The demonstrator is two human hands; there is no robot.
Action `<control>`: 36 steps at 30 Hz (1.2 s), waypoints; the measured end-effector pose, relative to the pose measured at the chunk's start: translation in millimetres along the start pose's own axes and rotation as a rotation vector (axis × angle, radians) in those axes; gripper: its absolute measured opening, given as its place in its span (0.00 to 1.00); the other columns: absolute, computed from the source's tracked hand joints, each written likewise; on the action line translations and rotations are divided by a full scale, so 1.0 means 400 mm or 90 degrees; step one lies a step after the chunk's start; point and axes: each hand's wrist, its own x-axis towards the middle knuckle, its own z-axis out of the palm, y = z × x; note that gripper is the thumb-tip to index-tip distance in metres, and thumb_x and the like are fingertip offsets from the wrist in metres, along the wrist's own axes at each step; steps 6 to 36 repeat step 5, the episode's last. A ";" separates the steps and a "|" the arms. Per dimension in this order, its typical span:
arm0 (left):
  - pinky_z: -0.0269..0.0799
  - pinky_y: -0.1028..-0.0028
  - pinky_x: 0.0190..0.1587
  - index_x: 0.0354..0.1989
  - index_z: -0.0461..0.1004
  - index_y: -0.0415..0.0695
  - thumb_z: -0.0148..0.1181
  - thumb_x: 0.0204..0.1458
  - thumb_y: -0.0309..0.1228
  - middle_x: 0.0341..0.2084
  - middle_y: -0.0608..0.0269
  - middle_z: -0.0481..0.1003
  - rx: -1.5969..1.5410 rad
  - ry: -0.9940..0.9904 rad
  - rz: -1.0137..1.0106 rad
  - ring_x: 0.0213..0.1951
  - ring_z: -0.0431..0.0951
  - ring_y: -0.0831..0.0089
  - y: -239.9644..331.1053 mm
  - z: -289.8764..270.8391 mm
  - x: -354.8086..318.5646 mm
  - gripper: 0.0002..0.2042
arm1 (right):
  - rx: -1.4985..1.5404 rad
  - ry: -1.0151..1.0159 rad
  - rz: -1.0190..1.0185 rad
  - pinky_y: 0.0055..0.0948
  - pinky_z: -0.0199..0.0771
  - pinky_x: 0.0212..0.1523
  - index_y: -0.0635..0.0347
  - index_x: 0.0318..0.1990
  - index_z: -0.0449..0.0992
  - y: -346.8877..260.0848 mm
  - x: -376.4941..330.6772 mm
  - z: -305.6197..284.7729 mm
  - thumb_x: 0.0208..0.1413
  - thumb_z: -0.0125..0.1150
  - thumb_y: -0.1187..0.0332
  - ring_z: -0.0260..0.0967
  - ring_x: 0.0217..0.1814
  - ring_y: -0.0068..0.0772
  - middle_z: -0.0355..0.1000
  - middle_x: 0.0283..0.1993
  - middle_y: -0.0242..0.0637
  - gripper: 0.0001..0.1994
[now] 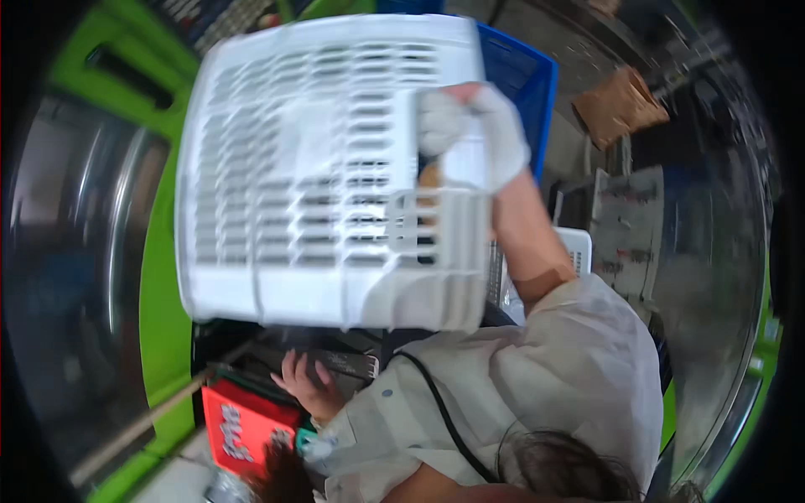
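Note:
A white slatted plastic basket fills the upper middle, tilted with its slotted side facing me. My right hand, in a pale glove, reaches up to its right end. The gloved fingers curl through the handle opening and grip the edge. Below the basket, my left hand is bare, with its fingers spread and nothing visible in them. It is nearest to a red bin holding small greyish pieces. The basket hides most of what lies behind it, and its inside shows only as dim shapes through the opening.
A blue crate stands behind the basket. Green machine frames with a dark handle and a glossy panel rise at left. At right are a brown paper bag and a white board. Another white basket shows behind my right arm.

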 end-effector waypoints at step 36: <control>0.43 0.44 0.60 0.45 0.68 0.45 0.59 0.43 0.22 0.48 0.56 0.68 -0.020 -0.012 -0.045 0.54 0.67 0.58 -0.218 -0.054 -0.035 0.18 | -0.042 -0.144 0.104 0.24 0.59 0.29 0.59 0.24 0.64 0.134 0.099 -0.053 0.53 0.47 0.66 0.55 0.25 0.22 0.59 0.24 0.28 0.09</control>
